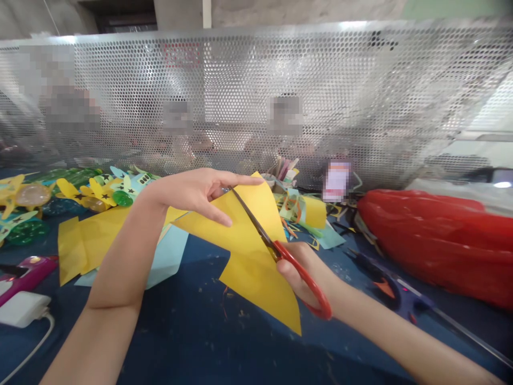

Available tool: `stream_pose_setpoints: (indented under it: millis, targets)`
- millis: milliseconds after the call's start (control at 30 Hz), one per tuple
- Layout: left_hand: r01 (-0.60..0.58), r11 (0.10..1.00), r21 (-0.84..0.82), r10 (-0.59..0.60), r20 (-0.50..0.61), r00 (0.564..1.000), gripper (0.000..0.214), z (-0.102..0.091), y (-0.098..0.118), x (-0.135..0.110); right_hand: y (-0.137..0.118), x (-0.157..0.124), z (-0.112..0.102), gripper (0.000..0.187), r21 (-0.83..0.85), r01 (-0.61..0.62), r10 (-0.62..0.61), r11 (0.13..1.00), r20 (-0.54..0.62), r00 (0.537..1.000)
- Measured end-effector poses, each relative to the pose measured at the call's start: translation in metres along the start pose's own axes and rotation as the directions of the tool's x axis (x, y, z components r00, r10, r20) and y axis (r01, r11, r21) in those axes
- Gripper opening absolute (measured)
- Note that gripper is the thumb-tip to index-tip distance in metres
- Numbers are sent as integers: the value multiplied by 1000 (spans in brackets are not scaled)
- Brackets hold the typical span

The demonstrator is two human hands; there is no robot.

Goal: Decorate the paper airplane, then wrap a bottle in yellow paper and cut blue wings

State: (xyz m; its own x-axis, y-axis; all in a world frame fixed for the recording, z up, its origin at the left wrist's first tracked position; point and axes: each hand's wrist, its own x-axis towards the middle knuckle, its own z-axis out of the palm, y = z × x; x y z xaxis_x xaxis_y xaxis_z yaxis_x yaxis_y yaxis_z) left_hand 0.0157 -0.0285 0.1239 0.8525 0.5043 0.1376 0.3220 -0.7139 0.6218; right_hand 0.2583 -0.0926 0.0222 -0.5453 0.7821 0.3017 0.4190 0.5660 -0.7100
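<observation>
A sheet of yellow paper (244,227) is held up over the table, its lower part hanging toward me. My left hand (196,195) grips the upper left of the sheet, thumb on the near face and index finger stretched along the top edge. Red-handled scissors (308,280) are in my right hand (308,267), fingers in the loops. Their dark blades lie across the sheet, pointing up and left toward my left hand; how far they are apart I cannot tell. More yellow paper (106,235) and light-blue paper (170,254) lie beneath my left forearm.
At right are a red plastic bag (433,235) and a blue glue gun (404,297) with a clear stick. A white charger (26,309) sits left, beside a magenta device (32,272). Decorated paper cutouts (96,192) line the back left. A perforated metal screen (236,91) stands behind.
</observation>
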Motion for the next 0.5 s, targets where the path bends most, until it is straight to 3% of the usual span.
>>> stream_pose_setpoints:
  millis: [267,500]
  targets:
    - [21,999,-27,-20,3,1000,81,-2,-2,2,1,0,-2,65,36,-65,64,997,29,998]
    - [23,999,-27,-23,3,1000,84,-3,-9,5,-3,1,-1,63,24,-10,10,1000,-14,1000]
